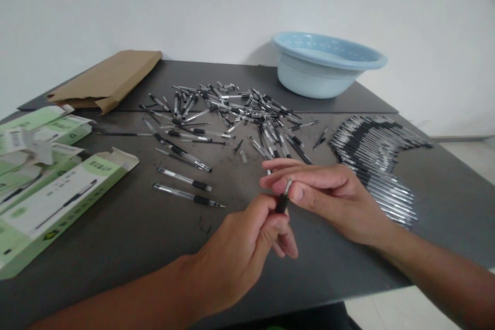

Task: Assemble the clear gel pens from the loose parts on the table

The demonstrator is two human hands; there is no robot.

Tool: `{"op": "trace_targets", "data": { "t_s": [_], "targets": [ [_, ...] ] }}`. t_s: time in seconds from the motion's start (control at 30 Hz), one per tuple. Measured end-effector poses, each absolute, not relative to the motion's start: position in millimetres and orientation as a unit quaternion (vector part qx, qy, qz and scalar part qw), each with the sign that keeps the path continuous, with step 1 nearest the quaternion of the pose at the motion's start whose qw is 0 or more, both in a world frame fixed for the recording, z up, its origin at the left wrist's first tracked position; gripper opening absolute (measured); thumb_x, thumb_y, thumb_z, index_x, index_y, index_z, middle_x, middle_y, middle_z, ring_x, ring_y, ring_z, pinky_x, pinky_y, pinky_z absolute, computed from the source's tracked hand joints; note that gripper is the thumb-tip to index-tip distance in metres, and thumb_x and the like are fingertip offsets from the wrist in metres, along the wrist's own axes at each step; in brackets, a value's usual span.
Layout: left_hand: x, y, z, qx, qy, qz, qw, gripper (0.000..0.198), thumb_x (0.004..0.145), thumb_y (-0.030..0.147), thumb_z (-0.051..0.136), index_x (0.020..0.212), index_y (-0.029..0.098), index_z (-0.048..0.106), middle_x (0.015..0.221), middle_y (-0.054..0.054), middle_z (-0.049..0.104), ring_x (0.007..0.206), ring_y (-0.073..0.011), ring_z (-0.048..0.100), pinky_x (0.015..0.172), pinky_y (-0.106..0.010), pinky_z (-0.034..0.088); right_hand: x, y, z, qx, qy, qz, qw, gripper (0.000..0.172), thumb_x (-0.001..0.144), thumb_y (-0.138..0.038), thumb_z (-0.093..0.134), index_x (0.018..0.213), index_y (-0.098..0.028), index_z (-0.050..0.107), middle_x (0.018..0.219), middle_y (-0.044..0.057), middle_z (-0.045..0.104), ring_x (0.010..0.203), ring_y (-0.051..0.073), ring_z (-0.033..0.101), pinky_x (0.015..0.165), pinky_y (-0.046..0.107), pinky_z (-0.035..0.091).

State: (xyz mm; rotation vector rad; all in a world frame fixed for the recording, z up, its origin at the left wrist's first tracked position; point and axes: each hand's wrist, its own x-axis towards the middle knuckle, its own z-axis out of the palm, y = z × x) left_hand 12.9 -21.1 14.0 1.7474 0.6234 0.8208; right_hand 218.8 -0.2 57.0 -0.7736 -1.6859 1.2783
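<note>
My left hand [240, 247] and my right hand [328, 198] meet above the near part of the dark table [154, 237]. Both pinch one pen [283, 198]: the left fingers close on its black grip, the right thumb and fingers hold its metal tip end. Most of the pen is hidden inside my left hand. A scattered heap of loose pens and pen parts [232, 113] lies beyond my hands. Two clear pens with black grips [185, 187] lie side by side just left of my left hand.
A neat row of finished pens [375, 160] fans along the right side. A light blue basin [325, 64] stands at the back. Green and white pen boxes [50, 191] lie at the left, with a flat brown carton [108, 80] behind them. The table's front edge runs under my forearms.
</note>
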Motion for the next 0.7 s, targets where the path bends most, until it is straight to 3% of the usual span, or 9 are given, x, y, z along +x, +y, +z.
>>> {"op": "trace_targets", "data": {
  "t_s": [0.2, 0.6, 0.7],
  "targets": [
    [13.2, -18.3, 17.6, 0.718, 0.269, 0.338, 0.545, 0.036, 0.117, 0.038, 0.033, 0.098, 0.018, 0.057, 0.079, -0.004, 0.075, 0.072, -0.0138, 0.071, 0.072, -0.026, 0.058, 221.2, 1.7, 54.8, -0.313, -0.69, 0.495, 0.426, 0.027, 0.101, -0.023, 0.07, 0.12, -0.039, 0.08, 0.12, -0.004, 0.082, 0.128, 0.021, 0.069, 0.124, 0.05, 0.046],
    [11.3, -17.7, 24.0, 0.729, 0.28, 0.318, 0.538, 0.04, 0.117, 0.038, 0.032, 0.095, 0.017, 0.059, 0.079, -0.004, 0.072, 0.074, -0.0142, 0.07, 0.074, -0.026, 0.056, 223.8, 3.1, 61.5, -0.292, -0.72, 0.467, 0.422, 0.03, 0.1, -0.021, 0.071, 0.121, -0.042, 0.079, 0.118, -0.006, 0.083, 0.127, 0.02, 0.071, 0.122, 0.049, 0.046],
    [10.7, -18.0, 23.9, 0.735, 0.275, 0.317, 0.534, 0.039, 0.116, 0.039, 0.032, 0.098, 0.018, 0.058, 0.08, -0.005, 0.073, 0.074, -0.0148, 0.07, 0.074, -0.026, 0.057, 224.1, 3.3, 62.7, -0.277, -0.734, 0.454, 0.422, 0.034, 0.101, -0.021, 0.07, 0.124, -0.044, 0.077, 0.119, -0.006, 0.082, 0.119, 0.02, 0.075, 0.122, 0.049, 0.047]
  ]
}}
